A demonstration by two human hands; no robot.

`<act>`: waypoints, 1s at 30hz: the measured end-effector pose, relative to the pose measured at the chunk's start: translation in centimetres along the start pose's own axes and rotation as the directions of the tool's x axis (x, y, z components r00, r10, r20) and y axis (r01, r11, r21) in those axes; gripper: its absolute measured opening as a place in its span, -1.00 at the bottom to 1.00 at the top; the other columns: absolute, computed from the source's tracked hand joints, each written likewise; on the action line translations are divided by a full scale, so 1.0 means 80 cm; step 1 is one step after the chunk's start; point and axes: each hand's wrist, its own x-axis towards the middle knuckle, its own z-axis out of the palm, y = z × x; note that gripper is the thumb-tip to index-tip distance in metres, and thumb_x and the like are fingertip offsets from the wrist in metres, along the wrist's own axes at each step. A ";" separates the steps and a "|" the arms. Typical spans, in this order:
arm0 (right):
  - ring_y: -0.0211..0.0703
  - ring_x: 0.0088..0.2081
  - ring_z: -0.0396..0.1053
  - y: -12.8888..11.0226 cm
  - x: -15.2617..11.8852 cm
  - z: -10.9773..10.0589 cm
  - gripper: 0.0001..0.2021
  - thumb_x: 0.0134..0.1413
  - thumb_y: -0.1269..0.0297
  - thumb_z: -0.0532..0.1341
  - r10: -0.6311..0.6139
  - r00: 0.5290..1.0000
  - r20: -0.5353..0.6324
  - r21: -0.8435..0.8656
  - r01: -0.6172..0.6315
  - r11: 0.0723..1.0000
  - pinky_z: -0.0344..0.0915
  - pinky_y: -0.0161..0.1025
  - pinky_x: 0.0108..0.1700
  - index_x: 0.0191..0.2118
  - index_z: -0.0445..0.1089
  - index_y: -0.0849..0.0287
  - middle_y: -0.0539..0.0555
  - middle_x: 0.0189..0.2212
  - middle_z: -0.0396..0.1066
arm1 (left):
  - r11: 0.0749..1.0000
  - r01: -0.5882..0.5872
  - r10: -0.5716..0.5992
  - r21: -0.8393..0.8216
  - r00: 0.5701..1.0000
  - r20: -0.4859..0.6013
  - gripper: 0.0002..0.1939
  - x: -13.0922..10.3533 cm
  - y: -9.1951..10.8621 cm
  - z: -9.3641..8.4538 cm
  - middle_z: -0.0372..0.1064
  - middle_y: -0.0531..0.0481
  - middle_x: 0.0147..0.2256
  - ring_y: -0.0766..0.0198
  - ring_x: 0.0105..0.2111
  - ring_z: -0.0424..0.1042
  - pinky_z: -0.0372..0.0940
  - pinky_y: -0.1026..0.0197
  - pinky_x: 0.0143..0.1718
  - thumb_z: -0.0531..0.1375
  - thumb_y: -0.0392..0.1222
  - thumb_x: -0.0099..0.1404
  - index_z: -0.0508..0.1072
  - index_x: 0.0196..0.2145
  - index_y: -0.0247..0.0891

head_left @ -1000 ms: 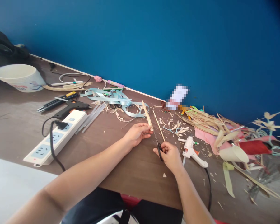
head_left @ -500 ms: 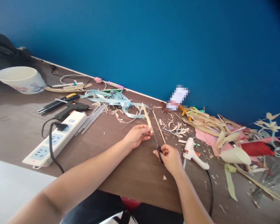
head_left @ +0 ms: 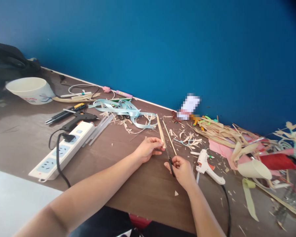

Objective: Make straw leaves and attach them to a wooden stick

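Trimming a pale leaf strip with scissors at the table's near edge
The right hand [head_left: 183,168] is gripping black scissors [head_left: 169,158], blades meeting the strip [head_left: 160,130] that the left hand [head_left: 149,148] is pinching steady; beyond, a white glue gun [head_left: 207,165] and blue ribbon [head_left: 124,110] are lying

Craft corner, hobby or home workspace: brown wood-grain worktop [head_left: 143,184] pushed against a plain deep-blue wall [head_left: 162,49]. Littered with pale dried-leaf strips and shavings [head_left: 219,131], tangled light-blue satin ribbon [head_left: 123,108], pink paper sheet [head_left: 222,149]. Two hot glue guns, one white [head_left: 207,164], one black [head_left: 79,119], with the black cord plugged into a white power strip [head_left: 64,149]. Clear glue sticks [head_left: 100,126], cream plastic bowl [head_left: 31,89], markers near the wall.
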 end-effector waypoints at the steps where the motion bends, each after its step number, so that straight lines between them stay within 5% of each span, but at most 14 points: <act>1: -0.36 -0.69 0.06 0.000 0.000 0.000 -0.68 -0.23 0.04 0.23 0.005 1.000 -0.001 0.006 -0.005 1.000 -0.02 -0.39 -0.65 -0.59 0.17 0.17 -0.08 -0.76 0.17 | 1.000 0.003 -0.003 0.007 1.000 0.002 -0.80 0.000 -0.001 0.000 0.35 0.00 -0.56 0.41 -0.56 0.35 0.26 0.42 -0.60 0.28 -0.25 -0.09 0.32 -0.54 -0.37; 13: -0.40 -0.72 0.01 -0.003 0.000 0.001 -0.67 -0.26 0.07 0.25 0.057 0.998 -0.018 0.023 -0.057 0.998 -0.07 -0.41 -0.66 -0.64 0.14 0.19 -0.11 -0.80 0.14 | 0.999 0.017 -0.017 0.046 1.000 0.016 -0.80 -0.002 0.001 0.003 0.35 0.00 -0.54 0.37 -0.54 0.38 0.24 0.41 -0.63 0.25 -0.26 -0.10 0.28 -0.52 -0.35; 21: -0.40 -0.72 -0.01 -0.005 -0.002 0.000 -0.66 -0.26 0.06 0.25 0.082 0.997 0.002 0.008 -0.082 0.997 -0.10 -0.41 -0.67 -0.64 0.15 0.19 -0.10 -0.80 0.16 | 0.987 -0.118 0.126 0.105 0.990 -0.070 -0.82 0.001 0.003 0.001 0.33 0.02 -0.52 0.40 -0.55 0.34 0.24 0.40 -0.64 0.20 -0.20 -0.04 0.29 -0.48 -0.33; 30: -0.40 -0.73 0.01 -0.011 -0.005 0.000 -0.66 -0.26 0.06 0.25 0.094 0.995 0.027 0.009 -0.094 0.996 -0.07 -0.41 -0.66 -0.64 0.14 0.18 -0.10 -0.81 0.17 | 0.982 -0.142 0.152 0.122 0.985 -0.080 -0.82 0.002 0.004 0.000 0.31 0.02 -0.57 0.41 -0.59 0.32 0.22 0.41 -0.65 0.20 -0.20 -0.06 0.28 -0.55 -0.35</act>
